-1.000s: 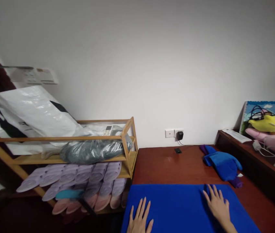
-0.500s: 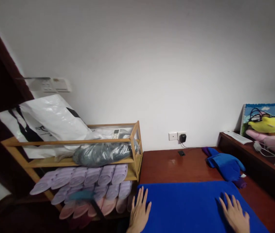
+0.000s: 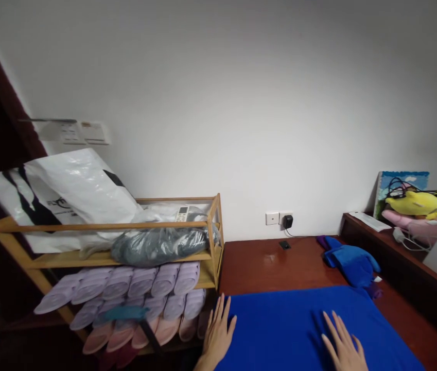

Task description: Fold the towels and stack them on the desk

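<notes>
Resting spread and flat, fingers pointing far, the left hand at the near left edge of the blue cloth, palm half off it toward the wooden rack of slippers. Lying flat on the dark red bench, the cloth running its long axis left to right, stretching rightward from the left hand and passing under the right hand. Pressing down open-fingered on the cloth's near right part, the right hand sitting nearer the blue plush toy at far right.
</notes>
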Demonstrator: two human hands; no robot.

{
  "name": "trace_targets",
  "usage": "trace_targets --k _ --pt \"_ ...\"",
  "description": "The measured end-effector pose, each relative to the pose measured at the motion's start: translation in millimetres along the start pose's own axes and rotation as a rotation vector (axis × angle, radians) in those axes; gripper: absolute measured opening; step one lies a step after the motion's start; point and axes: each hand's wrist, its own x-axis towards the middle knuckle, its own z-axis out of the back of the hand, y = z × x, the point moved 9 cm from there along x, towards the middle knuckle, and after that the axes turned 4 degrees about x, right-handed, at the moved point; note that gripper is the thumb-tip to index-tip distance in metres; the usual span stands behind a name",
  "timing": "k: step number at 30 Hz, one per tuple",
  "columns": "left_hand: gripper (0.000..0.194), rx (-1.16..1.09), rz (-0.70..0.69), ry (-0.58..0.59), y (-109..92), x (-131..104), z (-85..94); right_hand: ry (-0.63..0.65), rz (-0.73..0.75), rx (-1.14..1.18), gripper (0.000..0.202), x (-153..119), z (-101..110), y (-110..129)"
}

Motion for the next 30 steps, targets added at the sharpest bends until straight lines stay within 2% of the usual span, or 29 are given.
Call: trace_targets --k 2,4,7,12,16,19,21,23,25,28,30 --pt "0.056 0.012 -0.024 0.072 -3 6 -4.4 0.024 0.044 -0.015 0.059 -19 -8 17" --pt "0.057 0.029 -0.046 0.149 -6 10 -8.4 0.028 0.031 -0.037 0.060 -30 -12 15" --pt "0.059 0.041 -0.073 0.195 -9 11 -6.7 0.084 0.019 -0.050 0.061 -36 -19 4" --pt "0.061 0.018 -0.163 0.133 -19 -6 -0.5 0.079 -0.012 -0.076 0.064 -43 -20 1" --pt "0.062 0.031 -0.168 0.161 -21 -21 -6.0 0.062 -0.026 -0.070 0.062 -50 -23 2" --pt "0.061 0.031 -0.174 0.092 -25 -28 7.1 0.019 -0.009 -0.062 0.063 -55 -20 13" --pt "0.060 0.011 -0.177 0.016 -28 -38 17.9 0.006 0.037 -0.043 0.061 -61 -20 28" --pt "0.059 -0.001 -0.130 -0.040 -27 -56 20.5 0.000 0.085 -0.023 0.059 -67 -21 41" --pt "0.058 -0.007 -0.050 -0.039 -21 -79 11.2 -0.013 0.111 -0.012 0.057 -73 -21 48" --pt "0.056 -0.034 0.011 0.035 -16 -108 -9.4 -0.027 0.112 -0.003 0.057 -78 -16 53" --pt "0.055 -0.067 0.000 0.017 -17 -118 -8.5 -0.006 0.095 0.002 0.058 -79 -14 56"
